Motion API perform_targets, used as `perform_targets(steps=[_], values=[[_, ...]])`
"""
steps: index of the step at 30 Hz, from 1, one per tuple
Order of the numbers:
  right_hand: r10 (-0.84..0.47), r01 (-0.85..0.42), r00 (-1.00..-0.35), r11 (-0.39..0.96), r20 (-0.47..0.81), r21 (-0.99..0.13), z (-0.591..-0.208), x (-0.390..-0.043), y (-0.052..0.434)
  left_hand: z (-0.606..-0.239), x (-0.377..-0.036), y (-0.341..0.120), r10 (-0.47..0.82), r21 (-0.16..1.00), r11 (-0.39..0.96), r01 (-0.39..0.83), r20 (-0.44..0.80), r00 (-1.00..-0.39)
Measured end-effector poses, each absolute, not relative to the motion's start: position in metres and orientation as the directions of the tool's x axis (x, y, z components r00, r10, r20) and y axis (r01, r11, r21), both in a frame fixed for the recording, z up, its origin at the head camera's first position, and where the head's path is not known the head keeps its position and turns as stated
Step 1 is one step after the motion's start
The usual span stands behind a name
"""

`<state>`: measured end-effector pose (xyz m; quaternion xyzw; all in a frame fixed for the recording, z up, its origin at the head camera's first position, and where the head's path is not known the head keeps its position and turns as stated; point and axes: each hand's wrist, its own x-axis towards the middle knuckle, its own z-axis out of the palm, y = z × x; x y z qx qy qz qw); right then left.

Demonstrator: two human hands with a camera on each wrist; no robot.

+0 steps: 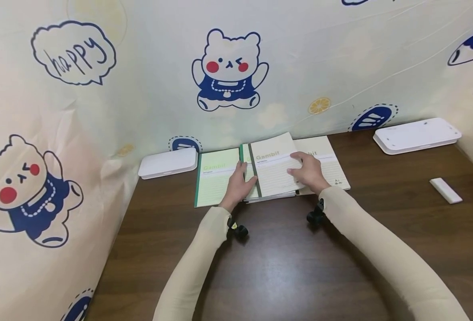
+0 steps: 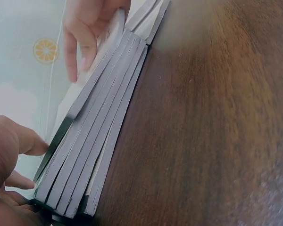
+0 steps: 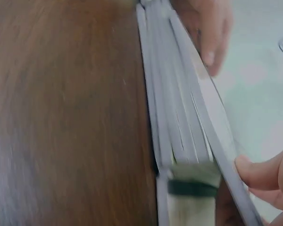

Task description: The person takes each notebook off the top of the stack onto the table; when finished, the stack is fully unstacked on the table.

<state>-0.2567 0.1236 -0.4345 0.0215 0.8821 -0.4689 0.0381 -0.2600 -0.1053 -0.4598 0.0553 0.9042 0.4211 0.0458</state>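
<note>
A stack of "Gambit" notebooks [image 1: 274,171] lies at the back middle of the brown table [image 1: 284,258]. Its top notebook [image 2: 80,108] is tilted up off the ones below. My left hand [image 1: 240,183] holds that top notebook at its dark spine edge, thumb against the edge [image 2: 40,147]. At the notebook's right side my right hand [image 1: 306,171] has its fingers on the cover and a fingertip at the edge [image 3: 243,165]. In the wrist views the grey page edges [image 3: 179,122] fan out. A green-spined notebook [image 1: 214,180] lies flat to the left, and another [image 1: 332,167] pokes out on the right.
A white flat box [image 1: 168,162] sits left of the notebooks, and a larger one [image 1: 417,133] is at the back right. A small white bar [image 1: 445,190] lies near the right edge. Bear-print cloth [image 1: 228,67] walls in the back and left.
</note>
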Motion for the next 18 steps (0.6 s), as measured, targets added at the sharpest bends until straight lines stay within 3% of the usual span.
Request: perform_targets(steps=[13, 18], values=[[0.047, 0.076, -0.997, 0.407, -0.062, -0.91, -0.416, -0.235, 0.212, -0.464, -0.258, -0.108, 0.154, 0.789, 0.612, 0.059, -0.046, -0.987], [0.105, 0.067, -0.994, 0.514, -0.015, -0.855, -0.407, -0.206, 0.281, -0.462, -0.26, -0.107, 0.16, 0.777, 0.627, 0.064, -0.048, -0.986]])
